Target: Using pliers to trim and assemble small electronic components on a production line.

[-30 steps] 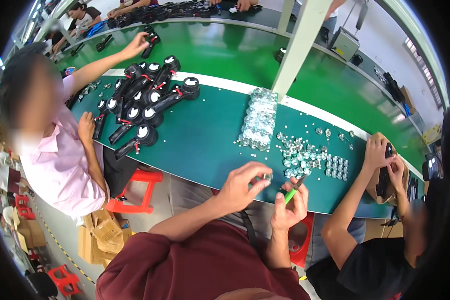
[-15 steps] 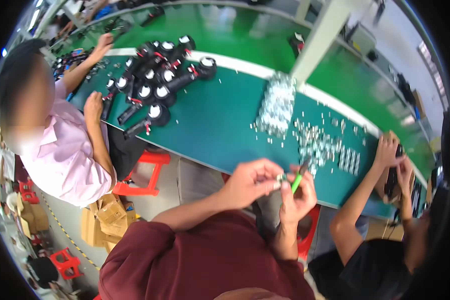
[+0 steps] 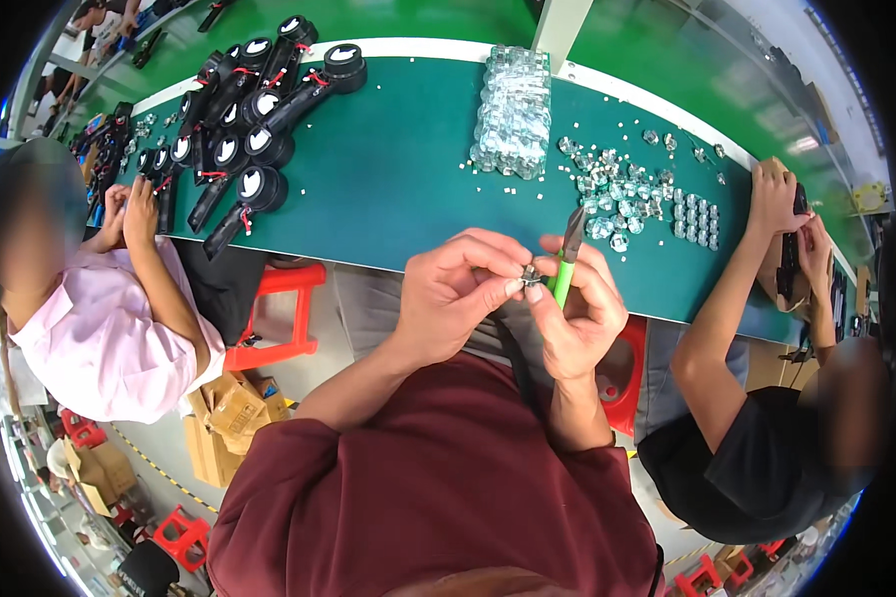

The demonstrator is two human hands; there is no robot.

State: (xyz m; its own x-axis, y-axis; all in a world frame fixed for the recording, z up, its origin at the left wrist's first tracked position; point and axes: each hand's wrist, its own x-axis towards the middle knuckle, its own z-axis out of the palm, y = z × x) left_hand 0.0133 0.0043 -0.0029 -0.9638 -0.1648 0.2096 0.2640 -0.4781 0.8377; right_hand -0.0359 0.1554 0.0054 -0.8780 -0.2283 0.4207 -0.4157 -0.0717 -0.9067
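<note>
My left hand (image 3: pixel 463 289) is closed in a pinch on a small dark, silvery part (image 3: pixel 531 274), held just beyond the near edge of the table. Thumb and fingertips of my right hand (image 3: pixel 579 308) meet the same part from the other side. Tucked in my right hand is a green-handled tool (image 3: pixel 561 283), its dark pointed metal end upward; its exact kind is hard to tell. Beyond my hands, many loose clear and metallic parts (image 3: pixel 619 189) lie scattered on the green tabletop (image 3: pixel 388 179). Similar parts stand in neat rows (image 3: pixel 696 220) to their right.
A clear-wrapped stack of parts (image 3: pixel 513 114) stands at the table's far side, near a pale post (image 3: pixel 561 25). Black round-headed devices (image 3: pixel 260 187) are heaped to the left. Co-workers sit on both sides, one in a pink shirt (image 3: pixel 110 343), one in black (image 3: pixel 737 468). Red stools (image 3: pixel 279 313) stand below.
My view has shifted, so the table appears higher in the picture. Both hands still hold the small part together, and the tool now points more upright. The left co-worker's hands have come together.
</note>
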